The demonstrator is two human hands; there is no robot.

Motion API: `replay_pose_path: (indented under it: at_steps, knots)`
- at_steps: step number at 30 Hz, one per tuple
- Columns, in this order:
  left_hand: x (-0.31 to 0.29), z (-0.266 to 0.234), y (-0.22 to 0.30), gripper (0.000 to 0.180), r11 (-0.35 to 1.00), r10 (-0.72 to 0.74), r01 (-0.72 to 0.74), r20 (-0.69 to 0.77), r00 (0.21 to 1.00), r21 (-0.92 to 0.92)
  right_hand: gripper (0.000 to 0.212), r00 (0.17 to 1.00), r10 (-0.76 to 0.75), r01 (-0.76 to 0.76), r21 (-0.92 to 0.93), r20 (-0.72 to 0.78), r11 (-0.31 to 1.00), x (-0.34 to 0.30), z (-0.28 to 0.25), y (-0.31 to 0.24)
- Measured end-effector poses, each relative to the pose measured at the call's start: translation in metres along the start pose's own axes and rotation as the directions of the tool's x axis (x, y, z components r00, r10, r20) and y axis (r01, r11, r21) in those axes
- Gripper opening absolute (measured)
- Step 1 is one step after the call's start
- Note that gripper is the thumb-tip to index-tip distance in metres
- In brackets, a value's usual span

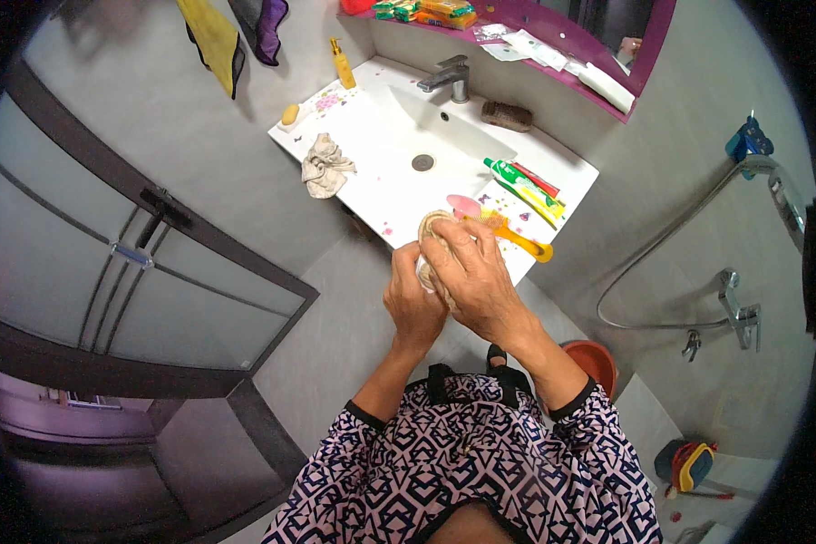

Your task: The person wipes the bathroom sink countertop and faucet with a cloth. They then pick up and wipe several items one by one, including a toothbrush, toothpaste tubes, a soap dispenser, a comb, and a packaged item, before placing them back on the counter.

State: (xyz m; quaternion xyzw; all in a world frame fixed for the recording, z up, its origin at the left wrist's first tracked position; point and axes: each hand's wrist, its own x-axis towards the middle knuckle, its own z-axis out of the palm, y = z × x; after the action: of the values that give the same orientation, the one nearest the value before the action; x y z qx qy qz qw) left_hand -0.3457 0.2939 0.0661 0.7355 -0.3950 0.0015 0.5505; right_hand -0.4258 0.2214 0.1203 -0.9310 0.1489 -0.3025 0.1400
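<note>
In front of the washbasin's near edge, both of my hands are closed around a beige cloth (pixel 433 220). My left hand (pixel 415 304) grips it from the left side. My right hand (pixel 474 275) lies over it from the right with bent fingers. A small white patch shows between the hands; whether it is part of the cloth or something inside it, I cannot tell. Just beyond my right hand, an orange comb (pixel 517 238) and a pink oval item (pixel 463 206) lie on the counter. A crumpled greyish cloth (pixel 326 167) rests on the basin's left edge.
The white washbasin (pixel 385 172) has a grey tap (pixel 451 78) and a brown brush (pixel 507 115) behind its bowl. Toothpaste tubes (pixel 526 189) lie at its right. A yellow pump bottle (pixel 342 65) and yellow soap (pixel 289 114) stand at left. A red-brown bucket (pixel 591 364) sits on the floor.
</note>
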Motion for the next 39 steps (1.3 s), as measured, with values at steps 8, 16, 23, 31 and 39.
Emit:
replay_pose_path:
  at_steps: [8,16,23,31,39]
  knots:
    - [-0.004,-0.003,-0.003,0.048,0.983,-0.044,0.052,0.053,0.998,-0.174,0.043,0.997,0.078,-0.066,0.407,-0.014,0.911,-0.043,-0.006,0.001]
    - [-0.001,-0.004,-0.004,0.054,0.966,0.106,-0.075,0.115,0.988,-0.246,0.029,0.885,0.364,-0.155,0.552,-0.291,0.819,-0.016,-0.066,0.031]
    - [-0.001,-0.004,-0.007,0.055,0.953,0.276,-0.252,0.139,0.951,-0.17,0.028,0.986,0.132,-0.169,0.642,0.106,0.748,0.003,-0.067,0.055]
    - [0.004,-0.007,-0.002,0.057,0.942,0.27,-0.225,0.163,0.949,-0.248,0.024,0.79,0.505,-0.391,0.92,0.346,-0.019,-0.014,-0.051,0.074]
    - [0.008,-0.006,0.0,0.049,0.473,-0.115,0.581,0.607,0.786,-0.663,0.032,0.776,0.482,-0.286,0.908,0.407,-0.307,-0.012,-0.018,0.047]
